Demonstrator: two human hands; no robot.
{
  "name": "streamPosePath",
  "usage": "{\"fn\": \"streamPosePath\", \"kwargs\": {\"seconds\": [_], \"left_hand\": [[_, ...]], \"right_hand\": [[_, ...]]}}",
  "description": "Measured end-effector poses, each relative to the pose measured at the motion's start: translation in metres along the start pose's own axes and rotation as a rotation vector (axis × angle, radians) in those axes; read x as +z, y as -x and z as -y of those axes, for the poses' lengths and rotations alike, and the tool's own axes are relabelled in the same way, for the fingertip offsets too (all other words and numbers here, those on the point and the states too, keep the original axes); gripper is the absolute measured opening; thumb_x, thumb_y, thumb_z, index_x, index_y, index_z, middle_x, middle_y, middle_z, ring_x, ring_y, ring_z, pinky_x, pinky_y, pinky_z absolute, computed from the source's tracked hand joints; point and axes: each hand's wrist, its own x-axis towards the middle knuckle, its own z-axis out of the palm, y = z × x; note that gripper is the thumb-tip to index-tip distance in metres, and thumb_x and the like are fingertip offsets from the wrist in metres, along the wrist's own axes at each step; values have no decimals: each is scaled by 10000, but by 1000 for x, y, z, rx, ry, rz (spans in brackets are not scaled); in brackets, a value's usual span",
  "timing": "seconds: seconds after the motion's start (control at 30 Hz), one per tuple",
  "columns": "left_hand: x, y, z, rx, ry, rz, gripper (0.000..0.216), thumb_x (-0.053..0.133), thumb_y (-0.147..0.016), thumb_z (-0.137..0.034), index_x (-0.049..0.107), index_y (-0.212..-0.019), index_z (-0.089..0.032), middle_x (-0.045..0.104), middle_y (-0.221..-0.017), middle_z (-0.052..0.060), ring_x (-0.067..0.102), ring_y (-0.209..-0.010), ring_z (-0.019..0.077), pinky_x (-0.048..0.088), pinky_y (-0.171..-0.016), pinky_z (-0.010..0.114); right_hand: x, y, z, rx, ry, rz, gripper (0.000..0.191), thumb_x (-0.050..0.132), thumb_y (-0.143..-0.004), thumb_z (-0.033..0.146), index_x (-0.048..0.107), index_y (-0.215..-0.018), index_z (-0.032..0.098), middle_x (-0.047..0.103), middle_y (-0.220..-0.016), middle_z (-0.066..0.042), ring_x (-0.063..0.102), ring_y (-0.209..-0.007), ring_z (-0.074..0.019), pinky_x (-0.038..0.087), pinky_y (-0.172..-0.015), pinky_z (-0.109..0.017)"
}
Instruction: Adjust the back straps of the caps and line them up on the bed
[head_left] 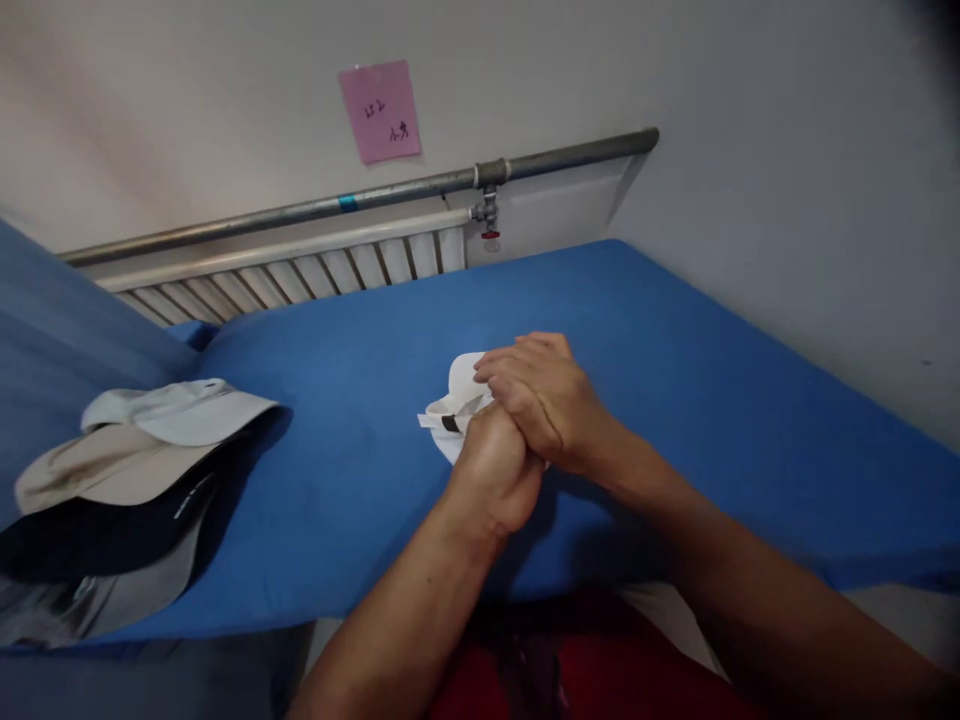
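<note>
Partly hidden, crumpled white cap (pixel 463 383).

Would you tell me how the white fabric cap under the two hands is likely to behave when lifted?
Probably floppy: the white fabric cap is bunched small beneath the left hand and right hand. Likely light, since it looks like thin cloth. Its strap, sticking out sideways, may dangle.

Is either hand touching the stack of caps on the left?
No, left hand and right hand both grip the white cap, well apart from the stack of caps.
</note>
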Motion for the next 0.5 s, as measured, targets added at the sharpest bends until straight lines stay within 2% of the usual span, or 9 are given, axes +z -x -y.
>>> {"fn": "streamPosePath", "kwargs": {"seconds": [0.1, 0.17, 0.23, 0.3, 0.33, 0.4, 0.5], "left_hand": [[2, 2, -3, -29, 51, 21, 265, 388, -918, -113, 649, -934, -159, 675, -948, 62, 597, -1084, 173, 432, -991, 301], [6, 5, -4, -83, -7, 10, 272, 398, -943, -196, 667, -921, -162, 687, -943, 67, 601, -1083, 193, 431, -1005, 340], [9, 8, -4, -66, -55, 62, 303, 402, -958, -294, 679, -1004, -180, 677, -1108, 71, 551, -1181, 208, 404, -1047, 366], [10, 7, -2, -36, -117, 108, 311, 433, -948, -333, 676, -1074, -187, 643, -1218, 70, 501, -1252, 217, 369, -1087, 377], [11, 7, 0, -14, -146, 125, 318, 453, -938, -351, 671, -1102, -187, 625, -1256, 70, 483, -1272, 224, 354, -1103, 383], [11, 6, 2, 27, -199, 140, 332, 489, -919, -373, 668, -1122, -182, 607, -1291, 76, 473, -1284, 240, 345, -1115, 396], [10, 4, 6, 45, -240, 143, 347, 509, -905, -394, 674, -1108, -164, 622, -1270, 103, 501, -1259, 260, 370, -1101, 412]], "right_hand": [[1, 0, -17, 163, 26, -2, 330, 371, -952, 329, 639, -792, 223, 698, -861, -57, 624, -890, -214, 354, -992, -412], [1, 1, -26, 313, -56, 3, 298, 439, -927, 339, 623, -723, 224, 683, -805, -54, 613, -903, -214, 358, -996, -393], [-1, 1, -35, 474, -270, -35, 297, 449, -920, 326, 623, -708, 210, 684, -835, -53, 609, -924, -201, 391, -975, -366], [-3, -1, -42, 545, -298, -84, 371, 327, -967, 325, 637, -808, 197, 689, -935, -43, 619, -932, -158, 448, -922, -316], [-4, -3, -45, 650, -479, -199, 363, 323, -966, 304, 638, -830, 185, 686, -948, -41, 620, -930, -143, 459, -912, -297], [-7, -8, -48, 876, -810, -320, 338, 345, -959, 276, 632, -807, 182, 680, -910, -23, 624, -861, -119, 479, -883, -279], [-15, -13, -51, 1151, -1219, -413, 351, 366, -961, 282, 617, -744, 167, 660, -801, -13, 613, -726, -102, 503, -809, -262]]}}
